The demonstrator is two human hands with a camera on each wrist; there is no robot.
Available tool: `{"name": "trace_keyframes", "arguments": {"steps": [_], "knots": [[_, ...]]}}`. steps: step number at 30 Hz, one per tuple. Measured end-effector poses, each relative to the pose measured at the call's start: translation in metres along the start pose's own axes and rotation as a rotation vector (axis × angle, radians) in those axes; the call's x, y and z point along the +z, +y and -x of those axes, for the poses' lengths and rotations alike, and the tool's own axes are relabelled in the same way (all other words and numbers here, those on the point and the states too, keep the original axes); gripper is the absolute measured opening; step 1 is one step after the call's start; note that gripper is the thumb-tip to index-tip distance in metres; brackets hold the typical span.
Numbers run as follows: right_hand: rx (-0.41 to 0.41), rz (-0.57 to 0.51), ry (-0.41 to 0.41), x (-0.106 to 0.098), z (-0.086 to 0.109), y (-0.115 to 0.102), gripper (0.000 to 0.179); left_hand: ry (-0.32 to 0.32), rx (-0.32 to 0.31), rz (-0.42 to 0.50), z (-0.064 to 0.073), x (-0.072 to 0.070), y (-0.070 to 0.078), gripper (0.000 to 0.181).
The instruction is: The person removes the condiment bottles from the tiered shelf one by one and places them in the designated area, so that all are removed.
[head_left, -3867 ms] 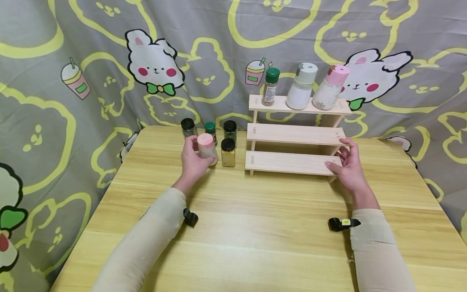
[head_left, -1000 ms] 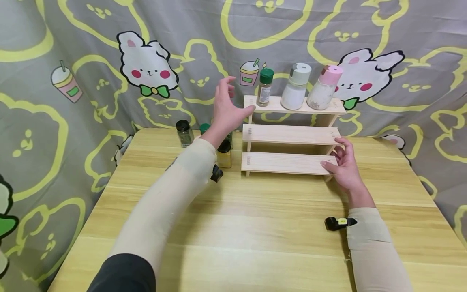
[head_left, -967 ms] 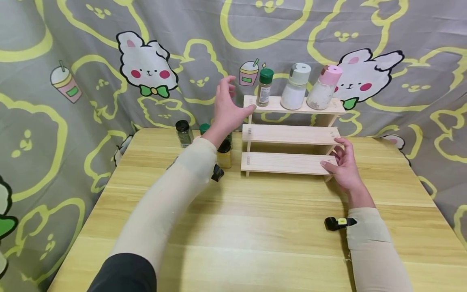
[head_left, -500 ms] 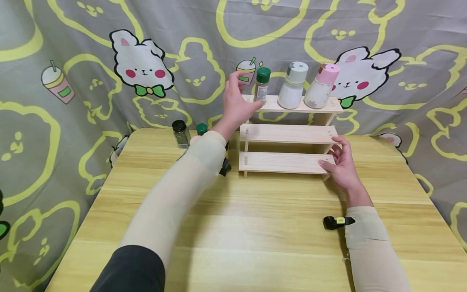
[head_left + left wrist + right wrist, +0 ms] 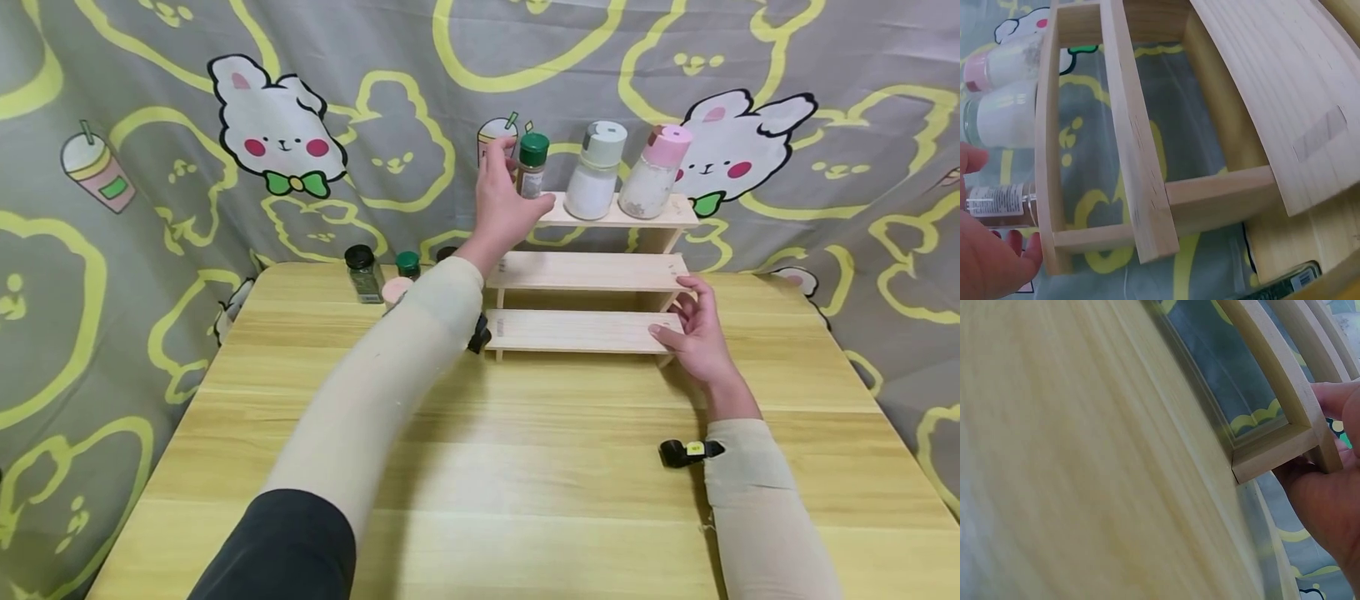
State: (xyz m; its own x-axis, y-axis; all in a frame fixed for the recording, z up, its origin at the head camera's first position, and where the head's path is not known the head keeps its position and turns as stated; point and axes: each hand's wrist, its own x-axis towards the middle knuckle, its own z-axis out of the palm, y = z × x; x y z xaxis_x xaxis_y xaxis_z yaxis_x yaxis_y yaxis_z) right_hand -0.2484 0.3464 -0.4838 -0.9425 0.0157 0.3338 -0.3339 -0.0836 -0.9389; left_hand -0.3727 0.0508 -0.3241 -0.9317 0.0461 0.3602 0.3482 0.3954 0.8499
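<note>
A three-tier wooden shelf rack (image 5: pixel 585 332) stands at the back of the table. On its top tier, at the left end, is a small spice jar (image 5: pixel 532 171) with a green cap and white label. My left hand (image 5: pixel 510 200) is spread around this jar, thumb in front and fingers behind. The left wrist view shows a gap between the hand and the jar (image 5: pixel 997 201). My right hand (image 5: pixel 701 333) grips the rack's right end, its thumb on the bottom tier; the right wrist view shows the hand (image 5: pixel 1329 494) against the rack's end.
Farther right on the top tier stand a white-lidded shaker (image 5: pixel 592 179) and a pink-lidded shaker (image 5: pixel 652 175). Left of the rack are a black-capped jar (image 5: pixel 364 275), a green-capped jar (image 5: pixel 408 265) and a pink-lidded shaker (image 5: pixel 394 289). My left sleeve hides other jars. A patterned curtain (image 5: pixel 405 33) hangs behind.
My left hand let go of the pink-lidded shaker on the table, rose to the top tier and moved right around the green-capped jar. The right hand keeps its hold on the rack.
</note>
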Motion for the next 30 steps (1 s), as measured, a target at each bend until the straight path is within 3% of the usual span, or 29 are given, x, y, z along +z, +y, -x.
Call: {"name": "trace_keyframes", "arguments": {"steps": [15, 30], "knots": [[0.006, 0.001, 0.004, 0.002, 0.001, -0.002, 0.085, 0.026, 0.050, 0.006, -0.005, 0.006, -0.001, 0.068], [0.022, 0.020, 0.010, 0.002, 0.000, -0.001, 0.086, 0.050, 0.089, 0.026, -0.002, -0.008, 0.001, 0.066]]}}
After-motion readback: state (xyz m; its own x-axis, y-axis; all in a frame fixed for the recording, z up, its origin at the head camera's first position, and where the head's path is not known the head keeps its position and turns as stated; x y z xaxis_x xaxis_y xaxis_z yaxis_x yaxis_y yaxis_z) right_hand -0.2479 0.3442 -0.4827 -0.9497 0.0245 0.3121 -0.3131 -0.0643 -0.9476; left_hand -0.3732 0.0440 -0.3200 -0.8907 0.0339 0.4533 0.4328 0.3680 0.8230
